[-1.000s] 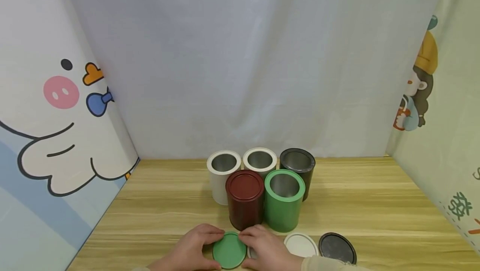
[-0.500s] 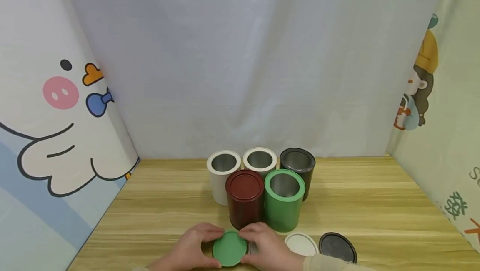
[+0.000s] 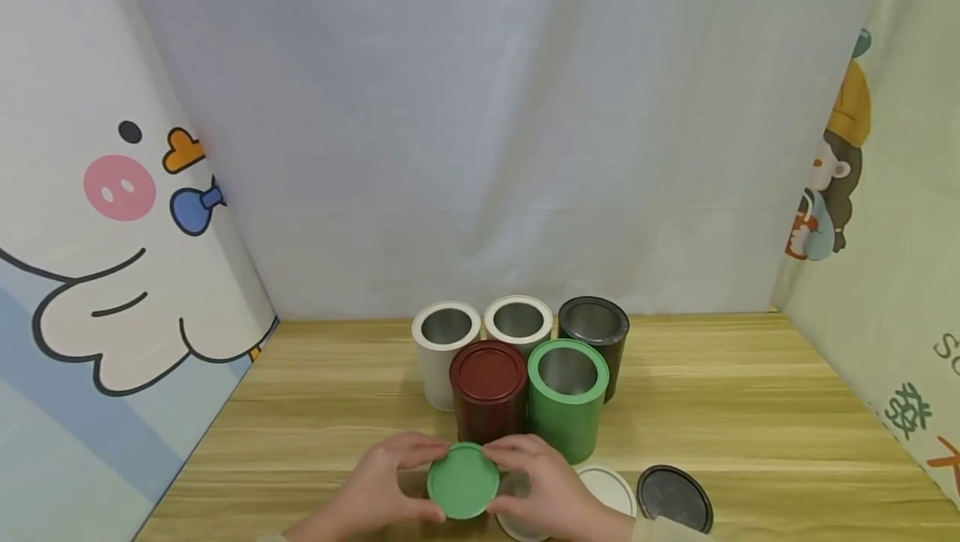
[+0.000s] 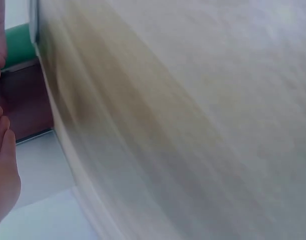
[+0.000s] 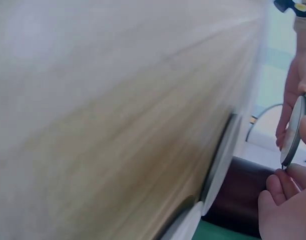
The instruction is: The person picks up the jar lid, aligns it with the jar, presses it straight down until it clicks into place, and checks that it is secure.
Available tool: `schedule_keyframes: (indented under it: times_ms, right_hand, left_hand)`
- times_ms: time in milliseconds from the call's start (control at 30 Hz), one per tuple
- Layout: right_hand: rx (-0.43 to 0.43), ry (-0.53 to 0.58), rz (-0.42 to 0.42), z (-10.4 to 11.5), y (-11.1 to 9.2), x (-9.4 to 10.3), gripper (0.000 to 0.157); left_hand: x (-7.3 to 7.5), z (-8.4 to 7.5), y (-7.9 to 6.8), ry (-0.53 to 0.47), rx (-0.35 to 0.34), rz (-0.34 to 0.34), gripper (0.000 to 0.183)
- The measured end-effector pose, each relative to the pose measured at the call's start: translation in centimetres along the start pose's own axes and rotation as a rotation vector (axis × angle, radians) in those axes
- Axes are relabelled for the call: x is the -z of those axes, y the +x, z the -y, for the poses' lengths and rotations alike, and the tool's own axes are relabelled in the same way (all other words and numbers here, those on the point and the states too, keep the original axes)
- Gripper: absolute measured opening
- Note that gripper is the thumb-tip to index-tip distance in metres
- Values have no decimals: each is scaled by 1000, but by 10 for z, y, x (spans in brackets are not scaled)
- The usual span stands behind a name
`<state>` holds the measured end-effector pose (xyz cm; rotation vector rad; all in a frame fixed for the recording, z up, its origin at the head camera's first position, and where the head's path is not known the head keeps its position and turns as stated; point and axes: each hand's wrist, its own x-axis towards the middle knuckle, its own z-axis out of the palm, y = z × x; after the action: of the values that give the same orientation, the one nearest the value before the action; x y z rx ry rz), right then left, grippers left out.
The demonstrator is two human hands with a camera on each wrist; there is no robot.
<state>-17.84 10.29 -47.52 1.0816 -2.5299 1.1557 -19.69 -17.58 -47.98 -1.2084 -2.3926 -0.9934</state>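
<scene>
A round green lid (image 3: 462,481) is held by its edge between both hands. My left hand (image 3: 378,488) pinches its left side and my right hand (image 3: 551,492) its right side, thumbs nearer me and fingers at the far rim. In the right wrist view the lid (image 5: 295,131) is tilted on edge between the hands, apart from the tabletop. Just beyond stands an uncovered green can (image 3: 567,425). Beside it, a dark red can (image 3: 489,413) has a matching lid on. The left wrist view catches only part of the left hand (image 4: 5,170) at its edge.
Behind are two uncovered white cans (image 3: 437,371) and an uncovered black can (image 3: 615,358). A white lid (image 3: 609,492) and a black lid (image 3: 675,499) lie on the wooden table (image 3: 765,425). Another pale lid (image 3: 517,529) is partly hidden under my right hand. A grey curtain (image 3: 517,125) hangs behind.
Both hands have raised the green lid and moved it slightly away from me, so it now overlaps the foot of the red can. More of the pale lid beneath shows.
</scene>
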Motion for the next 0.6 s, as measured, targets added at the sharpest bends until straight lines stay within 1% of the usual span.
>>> schedule_keyframes:
  times_ms: [100,200,367,500,600]
  right_hand:
    - [35,-3,-35,2,-1,3,53]
    - [61,2,-73,5,-2,5,54]
    - [65,37,-113,10,-2,8,55]
    - [69,21,-148,10,-2,9,55]
    - [66,5,-176,10,-2,11,57]
  left_hand:
    - [2,-4,2,2,19,-17,64]
    - [4,-8,5,-20,34,-36,64]
    - [7,-14,11,-64,53,-56,64]
    - [9,-18,17,-84,80,-65,63]
    - [9,-20,21,-85,62,-78,63]
